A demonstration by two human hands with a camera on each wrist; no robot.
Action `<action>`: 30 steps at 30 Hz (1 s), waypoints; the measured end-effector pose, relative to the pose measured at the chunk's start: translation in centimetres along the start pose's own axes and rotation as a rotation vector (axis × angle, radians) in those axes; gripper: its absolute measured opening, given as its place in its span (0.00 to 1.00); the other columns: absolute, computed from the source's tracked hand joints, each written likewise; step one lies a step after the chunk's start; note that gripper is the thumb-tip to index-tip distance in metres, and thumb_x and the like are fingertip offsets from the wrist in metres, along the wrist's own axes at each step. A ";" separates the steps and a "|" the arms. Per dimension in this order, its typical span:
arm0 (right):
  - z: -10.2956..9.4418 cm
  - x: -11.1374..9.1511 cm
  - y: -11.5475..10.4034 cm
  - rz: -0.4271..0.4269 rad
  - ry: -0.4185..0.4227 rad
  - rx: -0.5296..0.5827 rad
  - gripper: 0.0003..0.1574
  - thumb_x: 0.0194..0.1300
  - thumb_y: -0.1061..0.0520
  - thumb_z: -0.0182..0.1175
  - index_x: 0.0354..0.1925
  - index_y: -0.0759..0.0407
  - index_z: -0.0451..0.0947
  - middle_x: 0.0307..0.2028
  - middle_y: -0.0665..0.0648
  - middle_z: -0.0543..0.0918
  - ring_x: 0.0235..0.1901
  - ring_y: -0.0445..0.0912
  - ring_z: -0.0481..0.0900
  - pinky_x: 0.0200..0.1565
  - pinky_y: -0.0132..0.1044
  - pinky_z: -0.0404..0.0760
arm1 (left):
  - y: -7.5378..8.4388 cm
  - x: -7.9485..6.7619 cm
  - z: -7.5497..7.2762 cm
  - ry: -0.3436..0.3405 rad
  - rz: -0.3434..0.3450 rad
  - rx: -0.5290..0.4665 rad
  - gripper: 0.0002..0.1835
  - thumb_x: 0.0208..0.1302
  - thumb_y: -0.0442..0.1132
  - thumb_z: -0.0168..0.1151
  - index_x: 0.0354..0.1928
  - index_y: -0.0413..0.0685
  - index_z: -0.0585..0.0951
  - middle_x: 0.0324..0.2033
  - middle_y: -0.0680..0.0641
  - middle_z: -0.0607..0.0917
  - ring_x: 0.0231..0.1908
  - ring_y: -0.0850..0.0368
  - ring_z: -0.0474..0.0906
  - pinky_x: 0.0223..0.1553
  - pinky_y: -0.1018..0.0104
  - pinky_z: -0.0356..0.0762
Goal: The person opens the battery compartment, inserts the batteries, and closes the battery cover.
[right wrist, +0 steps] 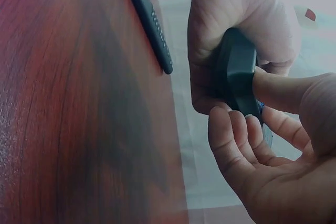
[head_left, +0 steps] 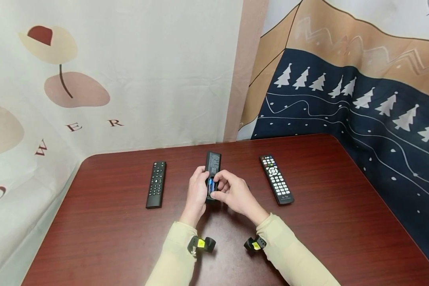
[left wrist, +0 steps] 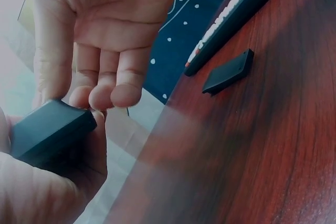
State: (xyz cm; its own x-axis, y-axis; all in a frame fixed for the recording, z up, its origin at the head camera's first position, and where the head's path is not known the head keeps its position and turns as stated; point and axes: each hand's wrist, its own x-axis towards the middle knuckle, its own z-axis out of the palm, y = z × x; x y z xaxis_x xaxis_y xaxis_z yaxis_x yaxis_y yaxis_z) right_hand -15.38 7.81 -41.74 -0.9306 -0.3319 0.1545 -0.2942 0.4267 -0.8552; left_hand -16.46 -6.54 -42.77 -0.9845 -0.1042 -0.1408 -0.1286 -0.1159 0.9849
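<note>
My left hand point(head_left: 196, 190) grips a black remote control point(head_left: 213, 162), its labelled back facing up and its battery compartment uncovered. Blue batteries point(head_left: 210, 186) show inside the compartment. Over that opening is my right hand point(head_left: 236, 193), thumb tip by the compartment's lower end and index finger near its upper end. In the right wrist view the thumb touches the end of the remote control point(right wrist: 241, 64), and a bit of blue shows by the index finger. The other fingers point(right wrist: 228, 140) are bent beside it. Whether the right hand pinches a battery I cannot tell.
A black remote control point(head_left: 156, 184) lies on the left of the brown table point(head_left: 103, 238). Another with white buttons point(head_left: 277, 180) lies on the right. Near it is a small black cover point(left wrist: 228, 72). Printed curtains point(head_left: 164, 79) hang behind the table.
</note>
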 end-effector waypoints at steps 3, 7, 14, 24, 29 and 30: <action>0.1 0.0 0.0 0.017 0.003 0.009 0.21 0.59 0.65 0.74 0.47 0.56 0.77 0.33 0.54 0.78 0.29 0.42 0.76 0.31 0.32 0.79 | 0.0 0.0 0.0 -0.005 0.001 -0.008 0.16 0.77 0.39 0.43 0.52 0.37 0.78 0.41 0.42 0.80 0.35 0.54 0.76 0.35 0.66 0.77; 0.2 0.0 0.0 0.017 0.006 0.007 0.21 0.59 0.65 0.75 0.47 0.56 0.77 0.33 0.53 0.78 0.29 0.42 0.76 0.32 0.32 0.79 | -0.1 -0.1 -0.1 -0.009 -0.002 -0.028 0.16 0.77 0.38 0.43 0.52 0.37 0.77 0.40 0.43 0.80 0.34 0.55 0.76 0.34 0.67 0.77; 0.1 -0.2 -0.1 -0.021 0.018 -0.021 0.19 0.59 0.63 0.75 0.47 0.58 0.80 0.35 0.55 0.79 0.31 0.41 0.77 0.36 0.32 0.79 | -0.1 -0.1 -0.2 -0.028 -0.017 -0.083 0.15 0.77 0.38 0.43 0.51 0.35 0.76 0.38 0.44 0.80 0.33 0.57 0.77 0.33 0.68 0.78; -0.5 -0.3 0.2 -0.062 0.060 0.001 0.18 0.60 0.64 0.73 0.48 0.62 0.81 0.34 0.57 0.81 0.31 0.43 0.79 0.36 0.32 0.81 | -0.4 0.1 -0.3 -0.026 -0.018 -0.083 0.16 0.75 0.38 0.45 0.51 0.33 0.76 0.36 0.46 0.80 0.32 0.58 0.77 0.33 0.69 0.77; -1.1 -0.3 0.6 -0.027 0.055 0.011 0.17 0.62 0.63 0.72 0.49 0.62 0.82 0.35 0.56 0.82 0.32 0.43 0.80 0.37 0.33 0.81 | -0.6 0.2 -0.5 -0.032 -0.031 -0.108 0.16 0.76 0.38 0.44 0.53 0.32 0.74 0.37 0.41 0.81 0.29 0.57 0.78 0.30 0.66 0.79; -1.2 -0.3 0.7 -0.013 0.052 0.012 0.16 0.62 0.63 0.72 0.49 0.62 0.82 0.36 0.56 0.82 0.32 0.43 0.80 0.37 0.33 0.81 | -0.6 0.2 -0.6 -0.037 -0.034 -0.116 0.16 0.77 0.37 0.43 0.53 0.32 0.74 0.38 0.39 0.82 0.28 0.56 0.78 0.29 0.66 0.80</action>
State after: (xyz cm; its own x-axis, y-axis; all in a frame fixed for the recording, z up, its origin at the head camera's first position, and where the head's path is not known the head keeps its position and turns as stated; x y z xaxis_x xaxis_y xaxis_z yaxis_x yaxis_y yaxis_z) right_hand -15.58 9.24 -41.76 -0.9367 -0.2933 0.1912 -0.3043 0.4119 -0.8589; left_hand -16.52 -7.04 -43.46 -0.9838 -0.0618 -0.1684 -0.1499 -0.2323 0.9610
